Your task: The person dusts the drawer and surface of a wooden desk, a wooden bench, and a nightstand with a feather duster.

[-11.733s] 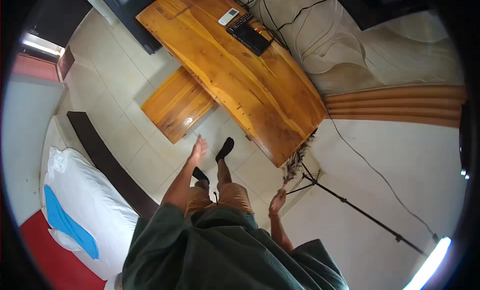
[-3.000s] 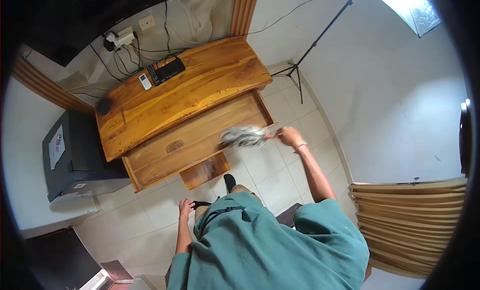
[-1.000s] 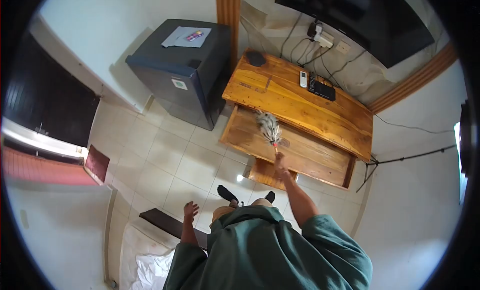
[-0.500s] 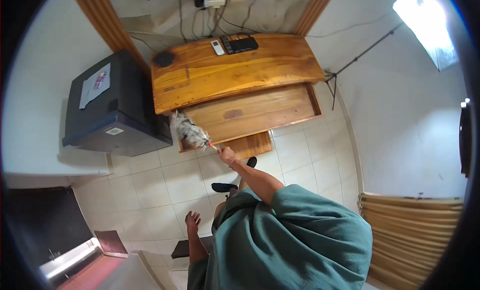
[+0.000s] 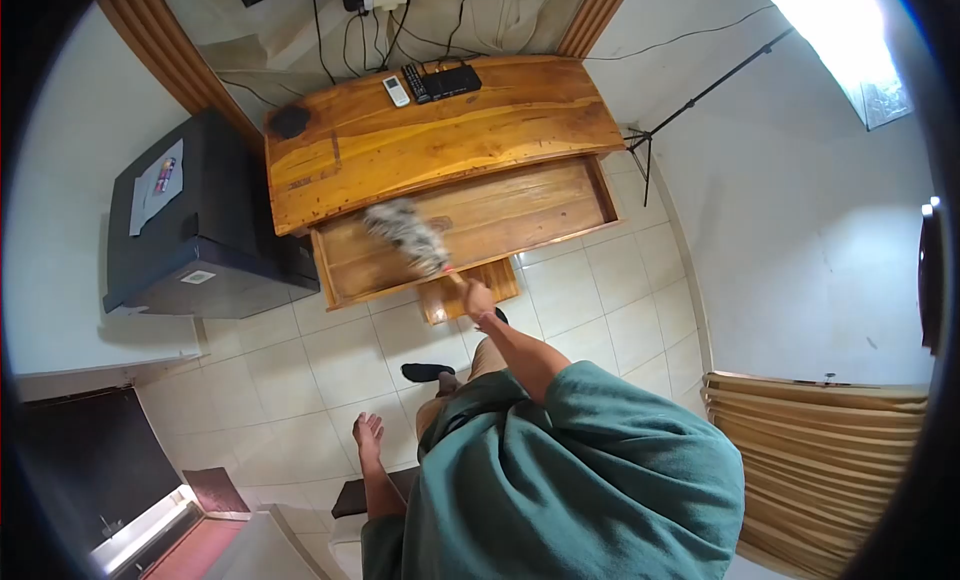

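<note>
Head cam: R hand (image 5: 479, 298), just below frame ctr, is closed round the handle of a feather duster (image 5: 408, 235), whose grey-white head, motion-blurred, is over the L half of the pulled-out drawer (image 5: 530, 210); can't tell if feathers touch the wood. L hand (image 5: 369, 433), lower L of ctr, hangs open above the tiled floor (image 5: 330, 370), fingers loosely spread, near a black-socked foot (image 5: 427, 373). Wooden desk (image 5: 490, 125), upper ctr, has a white remote (image 5: 396, 91), a black remote (image 5: 415, 83) & a black box (image 5: 455, 82) along its back edge, remotes side by side. Dark fridge (image 5: 150, 260), left of frame, stands just beside the desk w/ paper (image 5: 150, 205) on top. Lit lamp (image 5: 840, 50), upper R, is on a thin stand (image 5: 715, 85).
</note>
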Motion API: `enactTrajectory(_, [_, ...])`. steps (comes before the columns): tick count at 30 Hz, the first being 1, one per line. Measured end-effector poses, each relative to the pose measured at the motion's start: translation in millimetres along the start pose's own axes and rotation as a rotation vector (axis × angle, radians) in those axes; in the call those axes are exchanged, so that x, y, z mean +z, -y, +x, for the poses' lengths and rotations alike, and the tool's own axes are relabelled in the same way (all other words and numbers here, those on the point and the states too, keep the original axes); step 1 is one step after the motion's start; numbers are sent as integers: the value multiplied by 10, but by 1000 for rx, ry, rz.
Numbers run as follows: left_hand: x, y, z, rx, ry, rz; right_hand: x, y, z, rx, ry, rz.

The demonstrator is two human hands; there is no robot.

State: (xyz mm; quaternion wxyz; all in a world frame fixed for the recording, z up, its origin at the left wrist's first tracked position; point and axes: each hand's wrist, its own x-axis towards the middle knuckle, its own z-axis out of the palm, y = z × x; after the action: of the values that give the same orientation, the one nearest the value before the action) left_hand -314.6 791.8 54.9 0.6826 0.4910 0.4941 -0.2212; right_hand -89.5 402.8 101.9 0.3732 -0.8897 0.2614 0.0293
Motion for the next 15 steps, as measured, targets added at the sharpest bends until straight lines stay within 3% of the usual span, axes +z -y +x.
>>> enactTrajectory(2, [235, -58, -40, 5, -14, 3, -362, -251, 240, 263, -140, 17])
enactTrajectory(4, [411, 23, -19, -6, -39, 20, -428, -955, 649, 416, -243, 68])
enactTrajectory(7, [681, 279, -45, -40, -76, 65, -1080, -1009, 702, 327, -208, 192])
enactTrajectory(10, [1022, 478, -153, -82, -85, 123, -1310, -1174, 787, 372, 115, 214])
enactTrajectory(13, [1439, 586, -195, -131, -87, 169, -1345, -1490, 770, -130, 214, 33])
enactTrajectory(15, [1706, 612, -186, -128, -98, 193, -1538, -1558, 862, -195, 278, -191])
